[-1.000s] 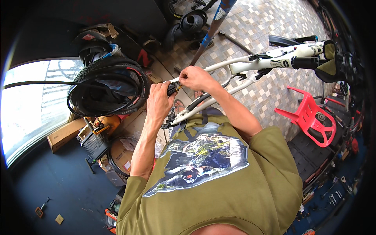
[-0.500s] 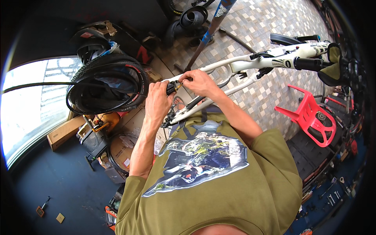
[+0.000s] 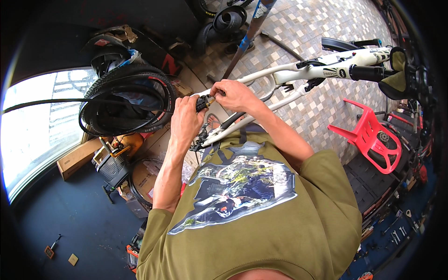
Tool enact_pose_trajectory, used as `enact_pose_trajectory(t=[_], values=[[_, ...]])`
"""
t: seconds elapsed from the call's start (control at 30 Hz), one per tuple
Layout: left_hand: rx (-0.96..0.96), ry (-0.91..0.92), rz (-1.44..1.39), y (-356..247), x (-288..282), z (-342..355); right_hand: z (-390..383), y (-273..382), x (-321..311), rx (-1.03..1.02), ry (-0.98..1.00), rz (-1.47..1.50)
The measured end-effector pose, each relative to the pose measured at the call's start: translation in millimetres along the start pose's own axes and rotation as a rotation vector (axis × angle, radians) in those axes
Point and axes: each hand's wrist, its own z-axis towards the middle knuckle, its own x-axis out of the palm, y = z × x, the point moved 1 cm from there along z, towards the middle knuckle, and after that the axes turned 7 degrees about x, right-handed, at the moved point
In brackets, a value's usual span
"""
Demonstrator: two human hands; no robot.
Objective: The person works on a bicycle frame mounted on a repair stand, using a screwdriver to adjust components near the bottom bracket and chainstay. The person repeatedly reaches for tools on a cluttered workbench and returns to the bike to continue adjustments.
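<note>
A white bicycle frame (image 3: 289, 76) slants across the upper middle, in front of my body. My left hand (image 3: 185, 119) is closed around a small black component (image 3: 203, 103) with a gold fitting, over the frame's near end. My right hand (image 3: 229, 95) pinches just right of that component, at the gold fitting; what exactly its fingertips hold is partly hidden. A long thin black line (image 3: 51, 102) stretches from the left toward my hands. The frame's black fork parts (image 3: 364, 73) extend to the upper right.
Stacked tires (image 3: 121, 100) lie left, beside a bright window (image 3: 32, 121), cardboard box (image 3: 79, 158) and greenish-grey machine (image 3: 109, 168). A rusty blue post (image 3: 246, 43) rises behind the frame. A red plastic chair (image 3: 361, 137) stands right of me. Wrenches (image 3: 399, 234) lie at the lower right.
Both hands and the black component have shifted very slightly left, staying in the same grip. Little else differs.
</note>
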Motion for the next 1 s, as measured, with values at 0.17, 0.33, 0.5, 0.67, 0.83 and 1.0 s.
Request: enact_pose_trajectory(t=[0.17,0.33,0.5,0.67,0.83,1.0], values=[[-0.003,0.007,0.003,2,1,0,0,4,-2,0.072,-0.003,0.095],[-0.015,0.013,-0.004,0,1,-1,5,3,0,0.093,0.051,0.148],[-0.004,-0.001,0.005,0,2,-2,8,0,2,0.127,0.094,0.211],[-0.008,-0.001,0.005,0,1,-2,9,2,2,0.144,0.106,0.216],[-0.009,0.006,0.017,0,2,0,6,-2,-1,0.104,0.111,0.222],[-0.009,0.011,0.016,-2,0,0,-11,-2,-30,0.056,0.136,0.295]])
